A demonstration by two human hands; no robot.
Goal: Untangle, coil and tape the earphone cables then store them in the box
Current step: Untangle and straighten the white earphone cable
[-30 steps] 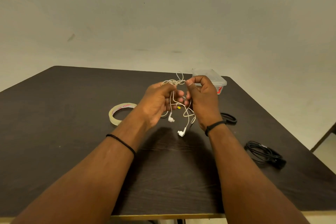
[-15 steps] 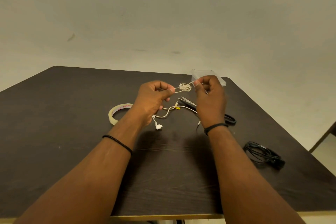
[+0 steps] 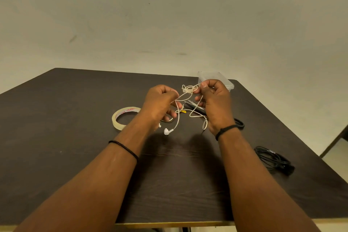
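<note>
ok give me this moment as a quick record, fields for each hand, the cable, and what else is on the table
left hand: pinches the white earphone cable
right hand: pinches the cable at the knot
cable state: tangled, held above the table, one earbud dangling
tape roll: flat on the table, left of the hands
box: clear, behind the right hand
scissors: on the table under the hands
black cable: coiled, on the right

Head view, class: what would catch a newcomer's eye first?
Two hands held up over the middle of the dark table, the left hand and right hand pinching a knotted white earphone cable between them. A tape roll lies left of them; a coiled black cable lies at right.
</note>
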